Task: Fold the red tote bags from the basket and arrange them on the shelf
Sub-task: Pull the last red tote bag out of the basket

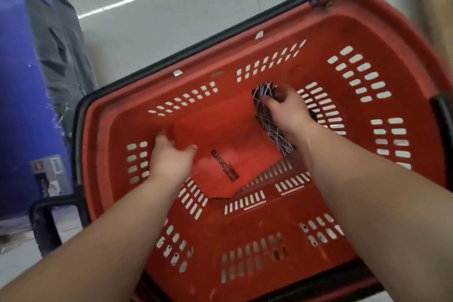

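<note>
While your left hand (pixel 171 157) pinches the red fabric tote bag (pixel 228 140) in the slotted red plastic basket (pixel 367 32), your right hand (pixel 286 110) grips a black white-streaked piece (pixel 272 135). Likely pick-up: lift the bag clear next.

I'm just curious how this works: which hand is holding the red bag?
The left hand pinches the edge of the red bag; the right hand instead holds a black piece with white lines.

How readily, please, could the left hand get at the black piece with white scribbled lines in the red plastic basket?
Probably not readily: the right hand lies over the black piece, and the left hand holds the edge of the red tote bag. The open basket itself blocks nothing.
</note>
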`<action>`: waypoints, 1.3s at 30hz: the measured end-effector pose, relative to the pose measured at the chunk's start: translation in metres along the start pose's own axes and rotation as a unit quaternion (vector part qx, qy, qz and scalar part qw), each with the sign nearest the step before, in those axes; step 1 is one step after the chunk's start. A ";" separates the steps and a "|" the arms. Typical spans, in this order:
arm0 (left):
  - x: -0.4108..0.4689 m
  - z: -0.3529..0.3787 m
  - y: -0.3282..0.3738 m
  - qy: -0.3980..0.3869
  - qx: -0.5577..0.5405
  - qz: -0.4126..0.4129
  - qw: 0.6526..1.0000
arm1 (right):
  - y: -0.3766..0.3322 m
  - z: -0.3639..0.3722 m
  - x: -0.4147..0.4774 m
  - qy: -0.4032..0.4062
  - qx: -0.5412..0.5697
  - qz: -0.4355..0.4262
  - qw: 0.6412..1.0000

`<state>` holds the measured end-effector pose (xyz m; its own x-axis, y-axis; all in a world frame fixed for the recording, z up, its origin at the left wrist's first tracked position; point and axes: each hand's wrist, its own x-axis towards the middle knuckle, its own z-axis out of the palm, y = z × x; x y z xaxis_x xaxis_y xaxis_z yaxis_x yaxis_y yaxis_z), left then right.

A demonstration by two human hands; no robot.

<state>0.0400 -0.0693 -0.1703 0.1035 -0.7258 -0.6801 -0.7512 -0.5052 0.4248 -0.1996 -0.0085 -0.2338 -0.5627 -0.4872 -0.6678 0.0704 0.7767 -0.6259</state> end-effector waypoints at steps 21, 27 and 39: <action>-0.232 -0.214 0.127 -0.109 -0.129 0.099 0.981 | -0.197 -0.199 -0.331 -0.046 0.210 -0.011 0.977; -0.345 -0.358 0.177 -0.119 -0.208 0.170 0.956 | -0.304 -0.238 -0.466 0.008 0.283 -0.065 0.957; -0.540 -0.517 0.175 -0.022 -0.288 0.281 0.915 | -0.447 -0.260 -0.644 -0.055 0.201 -0.357 0.911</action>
<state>0.1897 -0.0070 0.5803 -0.2294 -0.9336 -0.2753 -0.2084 -0.2292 0.9508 -0.0824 0.0617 0.5805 -0.4991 -0.8648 -0.0553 0.0274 0.0480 -0.9985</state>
